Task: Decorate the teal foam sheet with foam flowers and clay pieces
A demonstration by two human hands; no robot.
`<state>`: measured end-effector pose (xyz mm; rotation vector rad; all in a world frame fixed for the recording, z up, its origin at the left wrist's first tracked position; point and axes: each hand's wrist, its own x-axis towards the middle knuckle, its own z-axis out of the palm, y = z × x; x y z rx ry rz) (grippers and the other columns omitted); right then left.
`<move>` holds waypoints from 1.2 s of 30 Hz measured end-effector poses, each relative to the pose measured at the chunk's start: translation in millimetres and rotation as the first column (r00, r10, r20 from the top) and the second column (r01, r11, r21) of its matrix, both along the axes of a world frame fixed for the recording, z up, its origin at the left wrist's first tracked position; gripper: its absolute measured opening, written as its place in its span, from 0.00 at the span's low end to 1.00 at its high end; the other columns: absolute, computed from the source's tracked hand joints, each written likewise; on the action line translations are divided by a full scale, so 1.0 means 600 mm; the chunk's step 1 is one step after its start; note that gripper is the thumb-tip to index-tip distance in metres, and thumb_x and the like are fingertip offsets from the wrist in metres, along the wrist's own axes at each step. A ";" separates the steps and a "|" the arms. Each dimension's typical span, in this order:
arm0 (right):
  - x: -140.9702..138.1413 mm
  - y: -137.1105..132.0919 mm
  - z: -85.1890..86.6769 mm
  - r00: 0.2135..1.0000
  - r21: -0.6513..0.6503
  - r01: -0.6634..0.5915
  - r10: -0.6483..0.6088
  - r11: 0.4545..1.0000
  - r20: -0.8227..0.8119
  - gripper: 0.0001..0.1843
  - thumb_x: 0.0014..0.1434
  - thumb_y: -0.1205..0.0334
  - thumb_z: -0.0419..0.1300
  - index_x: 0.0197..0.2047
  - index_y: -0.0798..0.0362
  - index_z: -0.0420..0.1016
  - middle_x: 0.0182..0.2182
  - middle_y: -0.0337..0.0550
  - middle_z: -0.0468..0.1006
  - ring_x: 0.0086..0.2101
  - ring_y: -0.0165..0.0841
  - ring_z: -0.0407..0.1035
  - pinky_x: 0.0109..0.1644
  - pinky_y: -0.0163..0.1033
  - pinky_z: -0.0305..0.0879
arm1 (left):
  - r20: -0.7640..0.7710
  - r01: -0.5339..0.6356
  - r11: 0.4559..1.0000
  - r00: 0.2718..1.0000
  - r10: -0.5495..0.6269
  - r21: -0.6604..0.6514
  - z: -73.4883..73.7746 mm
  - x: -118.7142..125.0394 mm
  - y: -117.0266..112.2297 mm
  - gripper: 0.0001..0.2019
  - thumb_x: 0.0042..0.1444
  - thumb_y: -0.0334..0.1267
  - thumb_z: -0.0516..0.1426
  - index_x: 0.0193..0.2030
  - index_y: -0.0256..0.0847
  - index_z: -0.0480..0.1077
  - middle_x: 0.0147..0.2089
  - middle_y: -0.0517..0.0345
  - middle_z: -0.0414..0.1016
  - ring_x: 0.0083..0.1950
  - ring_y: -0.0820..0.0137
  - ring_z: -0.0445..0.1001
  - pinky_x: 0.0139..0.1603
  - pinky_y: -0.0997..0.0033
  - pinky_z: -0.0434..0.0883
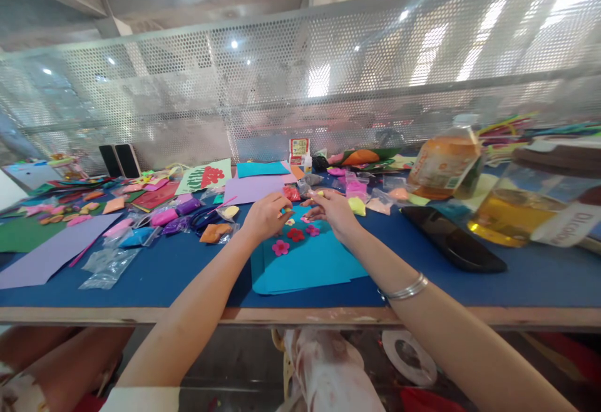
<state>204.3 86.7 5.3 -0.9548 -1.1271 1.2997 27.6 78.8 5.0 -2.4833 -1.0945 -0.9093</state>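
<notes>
Wood trims the near edge of a blue worktop (164, 283). Just beyond that edge, turquoise sheets (305, 274) lie in front of the person, with a silver bracelet (408, 288) circling the right wrist beside them. Well off to the left are a crumpled clear bag (107, 268) and a lilac sheet (61, 250); to the right, a black phone (453, 240) lies flat.

On the turquoise, a pink flower (280, 247) sits nearest, then a red flower (295, 235) and a deep pink flower (313, 230); smaller pale blossoms (290, 221) lie past them, between the hands. The left hand (270, 213) has its fingers bent close together, and the right hand (332, 208) is curled likewise, facing it. Dabs of yellow show at the fingertips of both, too small and blurred to tell whether either is gripped.

A clear jar (511, 211) of yellow liquid stands at the far right. An orange packet (216, 232) lies left of the left hand, a yellow packet (357, 205) just beyond the right, and a red packet (291, 193) farther back between them. Behind are a pale green card (188, 179) bearing red shapes, a bottle (444, 161) of orange liquid and, last, a perforated metal screen (263, 99).
</notes>
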 end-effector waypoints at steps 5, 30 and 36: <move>0.001 -0.009 0.007 0.998 0.032 0.043 -0.045 0.999 0.052 0.16 0.54 0.52 0.58 0.24 0.57 0.67 0.12 0.38 0.69 0.12 0.26 0.64 0.15 0.29 0.61 | 0.003 -0.022 1.000 1.000 0.022 -0.010 -0.003 0.003 -0.002 0.09 0.58 0.38 0.51 0.35 0.38 0.71 0.29 0.58 0.72 0.29 0.73 0.69 0.32 0.74 0.65; 0.000 0.000 -0.001 1.000 -0.007 -0.006 0.006 1.000 -0.018 0.03 0.49 0.71 0.60 0.30 0.58 0.73 0.22 0.43 0.77 0.21 0.31 0.73 0.23 0.33 0.71 | 0.028 -0.080 0.996 0.996 0.081 -0.039 -0.001 0.005 -0.005 0.10 0.57 0.39 0.52 0.40 0.39 0.73 0.34 0.57 0.77 0.28 0.74 0.71 0.30 0.75 0.63; 0.003 -0.004 0.002 1.000 0.068 0.010 -0.009 0.998 -0.015 0.06 0.49 0.64 0.63 0.30 0.59 0.75 0.22 0.45 0.78 0.21 0.32 0.73 0.22 0.32 0.71 | 0.013 -0.065 0.997 0.998 0.065 -0.038 -0.003 0.004 -0.004 0.10 0.57 0.38 0.52 0.40 0.40 0.73 0.34 0.58 0.77 0.28 0.75 0.71 0.29 0.76 0.63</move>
